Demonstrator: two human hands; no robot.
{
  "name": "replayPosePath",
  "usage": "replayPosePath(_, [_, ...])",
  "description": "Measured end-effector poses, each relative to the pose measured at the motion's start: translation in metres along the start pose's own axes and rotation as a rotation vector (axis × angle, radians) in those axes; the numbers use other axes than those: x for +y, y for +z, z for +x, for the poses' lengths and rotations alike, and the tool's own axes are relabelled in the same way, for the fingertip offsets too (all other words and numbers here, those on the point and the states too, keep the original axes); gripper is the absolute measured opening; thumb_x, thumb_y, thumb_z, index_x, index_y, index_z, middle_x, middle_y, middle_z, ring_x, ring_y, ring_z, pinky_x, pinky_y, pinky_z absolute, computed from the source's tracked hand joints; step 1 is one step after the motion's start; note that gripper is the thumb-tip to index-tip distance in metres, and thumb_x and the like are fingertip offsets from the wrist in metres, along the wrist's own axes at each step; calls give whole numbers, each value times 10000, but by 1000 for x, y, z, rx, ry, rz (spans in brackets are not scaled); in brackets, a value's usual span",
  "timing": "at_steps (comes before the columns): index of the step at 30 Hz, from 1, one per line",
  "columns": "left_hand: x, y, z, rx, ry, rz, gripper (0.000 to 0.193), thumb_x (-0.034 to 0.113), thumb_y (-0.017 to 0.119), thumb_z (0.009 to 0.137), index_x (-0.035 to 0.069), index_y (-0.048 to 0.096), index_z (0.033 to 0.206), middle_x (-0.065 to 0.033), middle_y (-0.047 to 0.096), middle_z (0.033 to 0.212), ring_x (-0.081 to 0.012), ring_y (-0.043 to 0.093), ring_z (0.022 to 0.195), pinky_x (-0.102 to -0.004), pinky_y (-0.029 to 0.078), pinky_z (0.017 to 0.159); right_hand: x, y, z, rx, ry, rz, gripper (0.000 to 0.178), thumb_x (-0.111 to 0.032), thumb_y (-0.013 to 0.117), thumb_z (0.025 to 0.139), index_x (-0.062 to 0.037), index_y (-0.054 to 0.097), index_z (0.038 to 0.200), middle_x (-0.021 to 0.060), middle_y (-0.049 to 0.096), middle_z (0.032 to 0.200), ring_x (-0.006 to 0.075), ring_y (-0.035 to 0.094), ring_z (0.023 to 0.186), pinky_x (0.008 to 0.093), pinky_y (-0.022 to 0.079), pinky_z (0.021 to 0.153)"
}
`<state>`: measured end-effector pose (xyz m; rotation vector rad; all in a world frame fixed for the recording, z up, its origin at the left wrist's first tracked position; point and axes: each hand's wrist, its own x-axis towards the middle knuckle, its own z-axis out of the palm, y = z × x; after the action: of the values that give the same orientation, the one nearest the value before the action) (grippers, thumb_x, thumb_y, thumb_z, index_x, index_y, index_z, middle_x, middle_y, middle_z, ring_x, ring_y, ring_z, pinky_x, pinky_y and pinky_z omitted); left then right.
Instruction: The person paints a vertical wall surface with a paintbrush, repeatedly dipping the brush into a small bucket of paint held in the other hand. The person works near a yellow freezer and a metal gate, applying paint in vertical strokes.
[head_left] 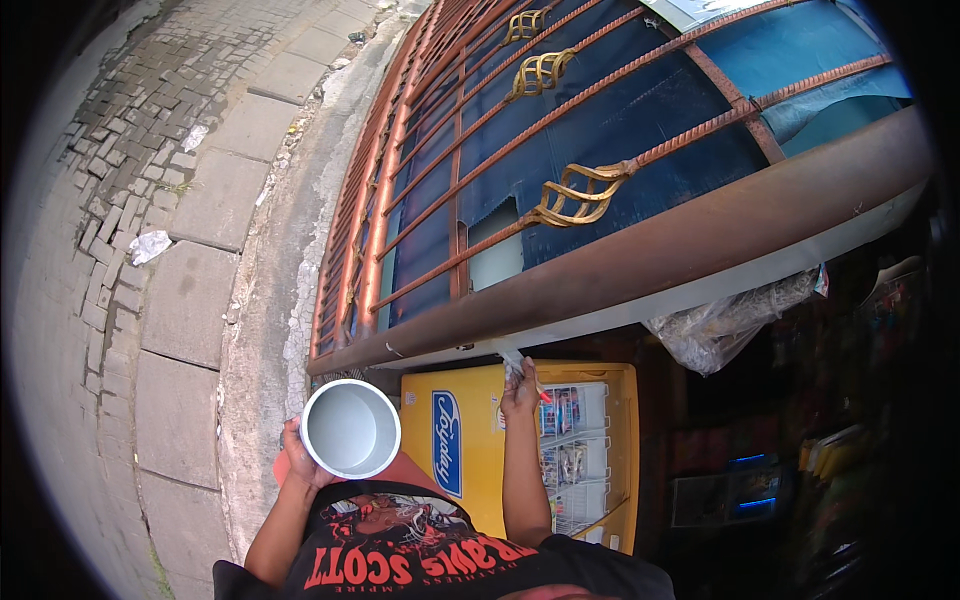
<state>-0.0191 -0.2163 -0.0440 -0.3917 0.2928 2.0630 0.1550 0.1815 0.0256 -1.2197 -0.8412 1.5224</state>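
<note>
My left hand (300, 452) is closed on the side of a round, pale grey-white tub (352, 430). It is held out over the walkway side with its mouth up, and its pale inside shows. My right hand (519, 388) reaches up to the lower edge of a barred gate (620, 265), fingers bent around a small whitish piece (512, 360) that I cannot make out. A thin orange-red thing (544, 396) sticks out beside that hand. Below the right forearm stands a yellow chest freezer (470, 400).
White wire baskets (580, 500) with small colourful packets sit in the freezer. A clear plastic bag (735, 320) hangs at the gate's underside. The right side is a dark interior with blue-lit items (757, 503). Paving slabs (180, 400) run along the left.
</note>
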Motion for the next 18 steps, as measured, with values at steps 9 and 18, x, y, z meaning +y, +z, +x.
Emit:
replayPosePath(9, [-3, 11, 4, -31, -56, -31, 760, 620, 414, 920, 52, 566, 1400, -190, 622, 1358, -373, 623, 1220, -534, 520, 1029, -219, 69, -73, -216, -747, 329, 472, -174, 626, 1036, -34, 468, 1458, 118, 602, 1332, 197, 625, 1154, 293, 554, 940])
replayPosePath(18, [-2, 12, 9, -110, -41, -4, 766, 643, 430, 911, 74, 567, 1405, -159, 625, 1365, -351, 615, 1241, -531, 498, 1054, 21, 32, -21, 11, -161, 274, 440, -209, 701, 968, -169, 551, 1380, 27, 612, 1264, 178, 604, 1099, 254, 503, 833])
